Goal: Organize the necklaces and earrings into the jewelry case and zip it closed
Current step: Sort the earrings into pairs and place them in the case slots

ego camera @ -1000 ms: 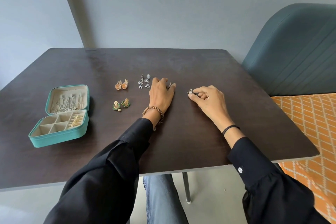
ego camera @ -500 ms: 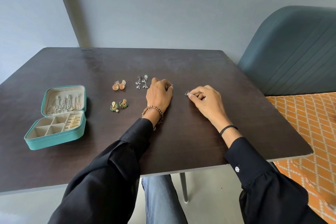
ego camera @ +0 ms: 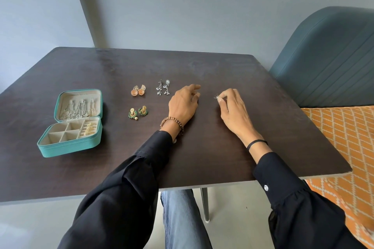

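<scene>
The teal jewelry case [ego camera: 68,146] lies open at the table's left, with necklaces hung in its lid and gold pieces in one compartment. Three earring pairs lie on the table: orange-gold [ego camera: 138,90], silver dangling [ego camera: 163,87] and green-gold [ego camera: 138,113]. My left hand [ego camera: 183,104] rests right of them, fingers curled over a small silver earring that is mostly hidden. My right hand [ego camera: 232,107] pinches a small triangular silver earring [ego camera: 216,96] just above the table.
The dark wooden table [ego camera: 202,147] ends close to my body. A blue-green upholstered chair [ego camera: 327,62] stands at the right, above an orange patterned rug [ego camera: 348,143]. A grey wall runs behind the table.
My right hand has lifted the triangular earring slightly and turned. My left hand's fingers have curled more over the small earring. The view has shifted a little.
</scene>
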A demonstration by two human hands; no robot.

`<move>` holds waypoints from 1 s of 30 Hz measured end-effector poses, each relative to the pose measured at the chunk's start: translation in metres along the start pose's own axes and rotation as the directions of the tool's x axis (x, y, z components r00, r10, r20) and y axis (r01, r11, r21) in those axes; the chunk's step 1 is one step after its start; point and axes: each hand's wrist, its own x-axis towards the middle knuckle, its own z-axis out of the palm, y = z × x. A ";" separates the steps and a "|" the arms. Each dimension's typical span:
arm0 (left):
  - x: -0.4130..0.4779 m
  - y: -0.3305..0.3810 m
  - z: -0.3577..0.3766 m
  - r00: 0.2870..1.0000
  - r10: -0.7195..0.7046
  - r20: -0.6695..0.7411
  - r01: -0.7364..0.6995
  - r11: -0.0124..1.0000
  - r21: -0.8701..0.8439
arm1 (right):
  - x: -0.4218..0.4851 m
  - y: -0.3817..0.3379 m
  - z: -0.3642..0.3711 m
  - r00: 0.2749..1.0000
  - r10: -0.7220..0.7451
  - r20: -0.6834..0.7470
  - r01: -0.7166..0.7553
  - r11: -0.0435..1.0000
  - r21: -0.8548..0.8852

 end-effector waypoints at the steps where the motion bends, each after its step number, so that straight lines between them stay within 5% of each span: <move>1: 0.000 -0.001 0.000 1.000 0.021 0.017 -0.022 1.000 0.018 | 0.000 0.000 0.000 1.000 -0.002 0.001 0.002 1.000 0.006; 17: -0.002 -0.003 -0.002 0.999 0.002 0.048 0.002 0.997 -0.072 | -0.005 -0.006 -0.007 0.999 -0.016 -0.050 0.021 0.995 0.098; 30: -0.039 0.013 -0.020 0.998 -0.006 0.055 0.033 0.869 -0.495 | -0.021 -0.041 -0.020 0.999 -0.050 -0.005 0.050 0.985 0.163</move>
